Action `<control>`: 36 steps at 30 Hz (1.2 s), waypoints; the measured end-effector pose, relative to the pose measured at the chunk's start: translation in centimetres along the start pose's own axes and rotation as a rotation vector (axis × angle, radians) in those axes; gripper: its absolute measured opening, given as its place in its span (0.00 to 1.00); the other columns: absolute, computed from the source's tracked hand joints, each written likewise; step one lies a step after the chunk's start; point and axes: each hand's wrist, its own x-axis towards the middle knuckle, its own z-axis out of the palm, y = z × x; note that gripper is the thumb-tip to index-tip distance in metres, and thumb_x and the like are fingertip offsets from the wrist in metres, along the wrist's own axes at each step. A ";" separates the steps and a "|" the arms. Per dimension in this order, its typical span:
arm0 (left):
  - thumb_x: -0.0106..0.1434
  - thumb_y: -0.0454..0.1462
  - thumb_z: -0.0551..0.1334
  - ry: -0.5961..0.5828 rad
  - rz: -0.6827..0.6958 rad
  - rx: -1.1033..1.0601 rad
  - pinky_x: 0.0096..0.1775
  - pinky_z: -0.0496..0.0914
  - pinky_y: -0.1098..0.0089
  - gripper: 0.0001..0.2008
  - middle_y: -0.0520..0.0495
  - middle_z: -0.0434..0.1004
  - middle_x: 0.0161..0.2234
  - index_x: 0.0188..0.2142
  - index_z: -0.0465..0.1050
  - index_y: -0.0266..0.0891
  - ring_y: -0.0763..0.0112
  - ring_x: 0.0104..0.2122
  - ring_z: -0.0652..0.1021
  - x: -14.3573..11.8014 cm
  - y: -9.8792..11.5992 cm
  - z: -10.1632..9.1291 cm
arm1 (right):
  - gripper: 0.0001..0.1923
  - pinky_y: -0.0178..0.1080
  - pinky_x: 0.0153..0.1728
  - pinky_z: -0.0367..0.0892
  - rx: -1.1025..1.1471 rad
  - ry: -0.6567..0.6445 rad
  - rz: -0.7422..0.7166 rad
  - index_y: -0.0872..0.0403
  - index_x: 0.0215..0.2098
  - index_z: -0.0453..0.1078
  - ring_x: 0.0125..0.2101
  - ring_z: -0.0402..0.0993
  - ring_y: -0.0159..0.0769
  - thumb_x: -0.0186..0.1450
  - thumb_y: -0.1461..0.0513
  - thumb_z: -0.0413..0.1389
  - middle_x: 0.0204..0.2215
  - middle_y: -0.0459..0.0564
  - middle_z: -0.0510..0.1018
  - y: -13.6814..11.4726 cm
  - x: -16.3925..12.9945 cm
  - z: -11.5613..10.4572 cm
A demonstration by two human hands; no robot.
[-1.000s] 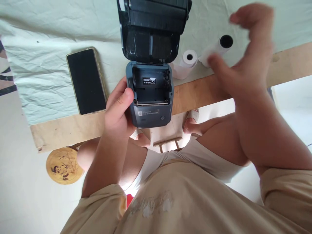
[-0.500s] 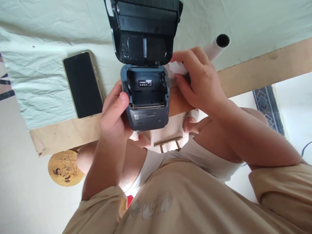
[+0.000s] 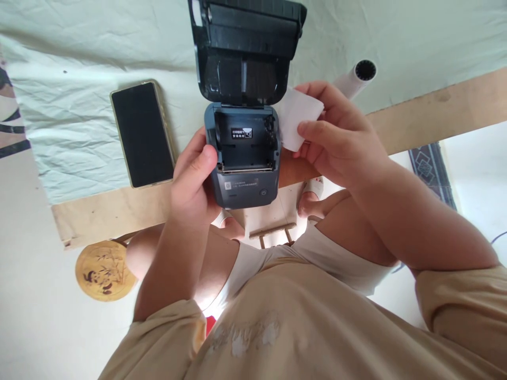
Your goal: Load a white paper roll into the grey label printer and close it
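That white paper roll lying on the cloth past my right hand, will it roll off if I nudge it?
Probably, if pushed sideways. The paper roll is a round tube lying on its side, so it should roll easily, though the wrinkled cloth may slow it. It looks hollow-cored and likely light. It lies near the table's wooden edge, so a nudge toward you risks a fall.

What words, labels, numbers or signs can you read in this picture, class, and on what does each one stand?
None can be read for certain.
White-on-black sticker inside the open label printer: characters too small to read.
Pale print line on the printer's front: too blurred.
Power symbol on its round button: a sign, no text.
Faded print on the beige shirt: illegible.
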 end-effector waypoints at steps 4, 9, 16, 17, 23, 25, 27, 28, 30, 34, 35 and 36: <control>0.67 0.45 0.58 0.005 -0.002 0.012 0.52 0.76 0.61 0.18 0.46 0.82 0.40 0.46 0.75 0.33 0.65 0.41 0.83 0.0 0.0 0.0 | 0.23 0.34 0.33 0.77 0.147 0.029 0.117 0.44 0.48 0.63 0.36 0.73 0.28 0.55 0.62 0.61 0.41 0.43 0.72 -0.3 0.2 0.1; 0.66 0.45 0.60 -0.006 -0.017 -0.003 0.54 0.75 0.60 0.19 0.44 0.82 0.41 0.48 0.75 0.33 0.61 0.48 0.81 0.0 0.1 -0.1 | 0.16 0.28 0.28 0.74 0.158 0.125 0.082 0.48 0.43 0.66 0.32 0.72 0.26 0.56 0.61 0.59 0.36 0.44 0.71 -0.1 0.4 0.0; 0.66 0.45 0.60 0.018 -0.032 0.003 0.54 0.75 0.59 0.18 0.45 0.81 0.41 0.47 0.75 0.33 0.61 0.46 0.82 0.0 0.2 0.0 | 0.22 0.30 0.32 0.77 0.151 0.100 0.089 0.47 0.49 0.64 0.33 0.72 0.26 0.57 0.62 0.61 0.36 0.44 0.69 -0.4 0.0 0.5; 0.66 0.45 0.60 0.010 -0.028 0.007 0.54 0.75 0.59 0.18 0.44 0.81 0.41 0.47 0.75 0.33 0.61 0.47 0.82 0.0 0.1 0.0 | 0.21 0.31 0.32 0.77 0.157 0.131 0.124 0.47 0.49 0.64 0.33 0.73 0.27 0.58 0.62 0.60 0.36 0.44 0.70 -0.5 0.1 0.5; 0.66 0.45 0.60 0.018 -0.023 0.010 0.55 0.75 0.59 0.17 0.46 0.81 0.41 0.46 0.75 0.34 0.62 0.45 0.83 0.0 0.1 -0.1 | 0.10 0.26 0.27 0.75 0.167 0.209 0.254 0.53 0.41 0.69 0.32 0.73 0.26 0.61 0.62 0.55 0.35 0.48 0.74 -0.4 0.4 0.4; 0.66 0.45 0.60 0.012 -0.019 0.019 0.54 0.75 0.60 0.18 0.46 0.82 0.42 0.47 0.75 0.34 0.63 0.44 0.83 0.0 0.1 -0.1 | 0.12 0.26 0.29 0.76 0.157 0.155 0.217 0.52 0.43 0.70 0.31 0.73 0.24 0.60 0.63 0.57 0.34 0.47 0.73 -0.4 0.2 0.3; 0.66 0.45 0.59 0.010 -0.011 0.018 0.53 0.75 0.61 0.18 0.47 0.82 0.42 0.47 0.75 0.33 0.64 0.43 0.83 0.0 0.0 0.0 | 0.14 0.27 0.31 0.77 0.154 0.109 0.196 0.51 0.45 0.70 0.32 0.74 0.25 0.60 0.62 0.59 0.35 0.46 0.73 -0.3 -0.1 0.3; 0.66 0.44 0.59 0.007 -0.007 0.013 0.53 0.75 0.61 0.18 0.46 0.82 0.42 0.47 0.75 0.33 0.65 0.42 0.83 0.0 0.0 0.0 | 0.16 0.29 0.31 0.78 0.153 0.098 0.200 0.50 0.47 0.69 0.33 0.74 0.26 0.60 0.61 0.59 0.36 0.46 0.74 -0.3 -0.2 0.3; 0.66 0.44 0.59 0.001 -0.004 0.003 0.54 0.75 0.60 0.18 0.45 0.82 0.42 0.47 0.74 0.32 0.64 0.42 0.83 0.0 0.0 0.0 | 0.20 0.31 0.32 0.79 0.153 0.108 0.228 0.47 0.50 0.67 0.35 0.75 0.28 0.60 0.62 0.58 0.38 0.45 0.75 -0.4 -0.1 0.2; 0.67 0.44 0.58 -0.012 -0.012 0.004 0.54 0.75 0.59 0.19 0.45 0.82 0.43 0.49 0.74 0.32 0.64 0.42 0.83 0.1 0.0 0.0 | 0.16 0.29 0.29 0.75 0.153 0.139 0.211 0.48 0.48 0.66 0.36 0.76 0.29 0.61 0.59 0.55 0.36 0.46 0.75 -0.5 0.0 0.3; 0.67 0.44 0.58 -0.007 -0.010 0.009 0.54 0.75 0.60 0.18 0.46 0.82 0.43 0.48 0.74 0.32 0.65 0.42 0.83 0.1 0.0 0.0 | 0.15 0.28 0.27 0.74 0.110 0.142 0.153 0.48 0.47 0.67 0.36 0.76 0.29 0.61 0.58 0.56 0.37 0.46 0.75 -0.6 -0.2 0.4; 0.67 0.44 0.59 0.002 -0.007 0.016 0.54 0.75 0.61 0.17 0.46 0.82 0.42 0.47 0.75 0.33 0.66 0.41 0.83 0.1 0.0 0.0 | 0.15 0.28 0.27 0.73 0.030 0.151 0.065 0.47 0.47 0.67 0.36 0.76 0.28 0.61 0.59 0.57 0.40 0.45 0.74 -0.8 -0.4 0.6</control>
